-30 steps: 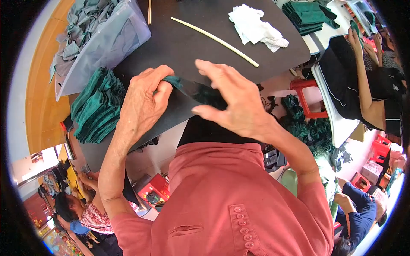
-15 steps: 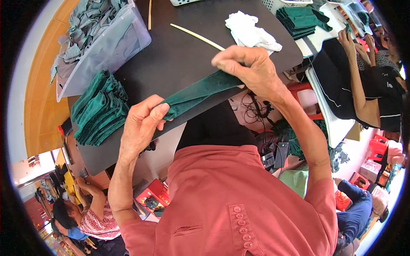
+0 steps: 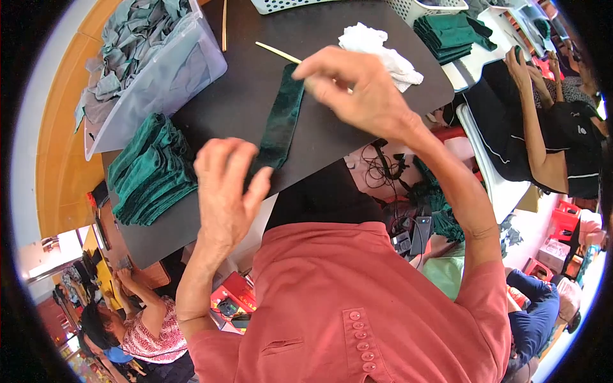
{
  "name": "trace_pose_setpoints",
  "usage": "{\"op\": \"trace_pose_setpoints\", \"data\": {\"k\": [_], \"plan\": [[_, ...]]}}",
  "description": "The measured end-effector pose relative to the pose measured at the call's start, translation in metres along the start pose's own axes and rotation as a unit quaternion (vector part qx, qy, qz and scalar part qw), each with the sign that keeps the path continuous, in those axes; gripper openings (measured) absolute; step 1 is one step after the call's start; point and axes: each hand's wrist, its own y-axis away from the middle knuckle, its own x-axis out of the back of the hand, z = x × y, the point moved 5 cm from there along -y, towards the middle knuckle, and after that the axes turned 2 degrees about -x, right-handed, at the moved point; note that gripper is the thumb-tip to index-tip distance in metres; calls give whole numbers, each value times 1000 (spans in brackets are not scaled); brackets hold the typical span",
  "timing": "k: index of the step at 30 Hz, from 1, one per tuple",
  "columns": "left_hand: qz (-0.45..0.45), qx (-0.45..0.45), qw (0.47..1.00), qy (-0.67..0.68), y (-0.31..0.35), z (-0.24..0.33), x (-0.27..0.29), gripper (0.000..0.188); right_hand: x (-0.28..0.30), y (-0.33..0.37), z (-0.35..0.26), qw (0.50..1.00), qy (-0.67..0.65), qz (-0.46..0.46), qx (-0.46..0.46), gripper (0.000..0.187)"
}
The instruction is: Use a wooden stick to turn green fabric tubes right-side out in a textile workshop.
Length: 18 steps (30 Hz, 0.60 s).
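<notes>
A dark green velvet strip (image 3: 282,121) lies slantwise on the dark table, between my hands. My left hand (image 3: 227,191) hovers by its near end, fingers spread and slightly blurred, holding nothing. Over the far end is my right hand (image 3: 364,92), its thumb and fingers apart and its index fingertip close to the strip's edge. A thin pale stick (image 3: 276,51) rests just beyond, one end hidden behind the right hand. To the left of my left hand sits a stack of folded green velvet pieces (image 3: 153,175).
A clear plastic bin (image 3: 191,76) of grey-green cloth stands at the far left. White cloth (image 3: 380,51) lies beyond my right hand, near a white basket (image 3: 290,5). More green pieces (image 3: 450,35) are stacked on the neighbouring table. Other people sit at both sides.
The velvet strip, stretched between both hands before, now lies on the table. My left hand has opened and let go; my right hand has moved left and its fingers have parted.
</notes>
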Motion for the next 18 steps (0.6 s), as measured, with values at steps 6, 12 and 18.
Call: {"op": "trace_pose_setpoints", "data": {"k": [6,12,18], "plan": [[-33,-72,997,21,5,10,-28,27,-40,-6,1,926,307,-98,199,16],[-77,-89,993,24,3,-7,-22,32,-38,-29,3,938,251,-147,190,6],[-102,-85,991,31,5,-7,-19,30,35,-58,39,965,143,193,100,15]]}}
